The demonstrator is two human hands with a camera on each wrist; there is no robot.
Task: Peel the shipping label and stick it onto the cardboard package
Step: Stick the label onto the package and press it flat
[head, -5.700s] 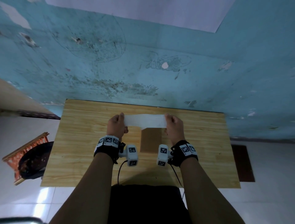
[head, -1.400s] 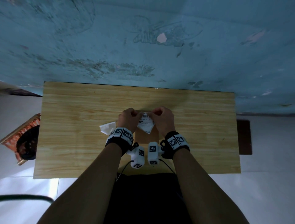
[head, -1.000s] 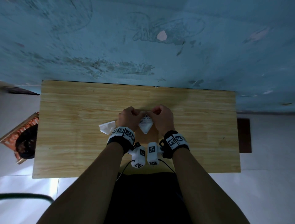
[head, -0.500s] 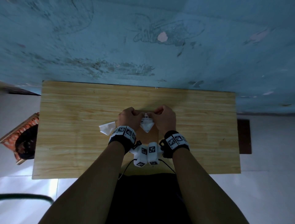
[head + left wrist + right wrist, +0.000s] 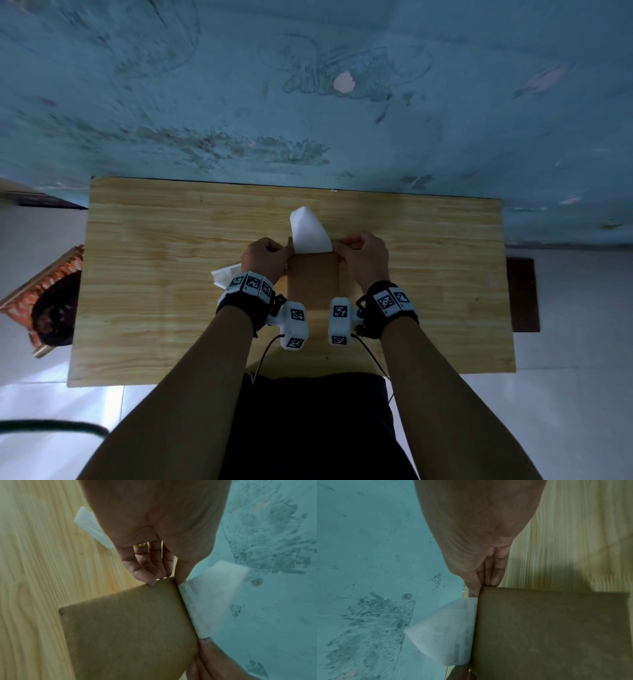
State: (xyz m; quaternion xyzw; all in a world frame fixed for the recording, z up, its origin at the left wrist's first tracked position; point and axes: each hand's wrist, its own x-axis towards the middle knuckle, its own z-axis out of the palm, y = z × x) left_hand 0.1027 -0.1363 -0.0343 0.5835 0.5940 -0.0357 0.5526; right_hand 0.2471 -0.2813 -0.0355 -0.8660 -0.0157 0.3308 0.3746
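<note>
Both hands' fingers (image 5: pixel 150 573) pinch the label (image 5: pixel 310 233) at the package's (image 5: pixel 312 281) far edge; print blurred.

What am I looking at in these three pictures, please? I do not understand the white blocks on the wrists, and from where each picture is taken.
There is no machine here: a person works with two bare hands. The big picture comes from a camera on the head, looking down at a wooden table. The white blocks at the wrists are small cameras; they give the two close pictures, each looking along one hand.

On the table lies a brown cardboard package. The left hand and the right hand each pinch one end of a white label at the package's far edge. The rest of the label stands up, not yet pressed down. Faint print shows through it in the wrist views.

Beside the left wrist lies another white paper, perhaps the peeled backing.
</note>
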